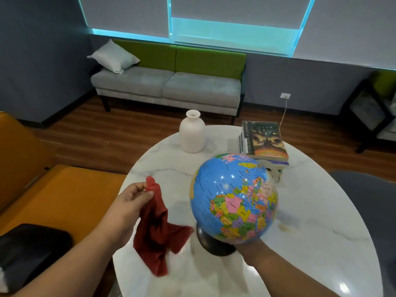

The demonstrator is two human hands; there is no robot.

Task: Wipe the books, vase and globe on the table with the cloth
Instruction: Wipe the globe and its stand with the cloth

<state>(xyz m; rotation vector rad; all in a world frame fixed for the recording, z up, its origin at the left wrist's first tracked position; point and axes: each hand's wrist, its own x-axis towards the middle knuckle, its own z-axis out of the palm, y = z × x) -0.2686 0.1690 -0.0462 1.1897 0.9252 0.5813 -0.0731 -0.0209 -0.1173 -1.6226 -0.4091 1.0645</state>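
A blue globe (233,200) on a dark round base (214,243) is held tilted above the white marble table (310,221). My right hand (251,247) supports it from underneath, mostly hidden by the ball. My left hand (130,202) pinches a red cloth (158,230) by one corner, so the cloth hangs loose to the left of the globe without touching it. A white vase (192,131) stands upright at the far side of the table. A stack of books (264,142) lies to its right, behind the globe.
An orange sofa (53,189) with a dark cushion (32,249) sits close on the left. A grey chair (368,189) is at the right. Beyond the table stand a grey and green sofa (167,82) and wooden floor.
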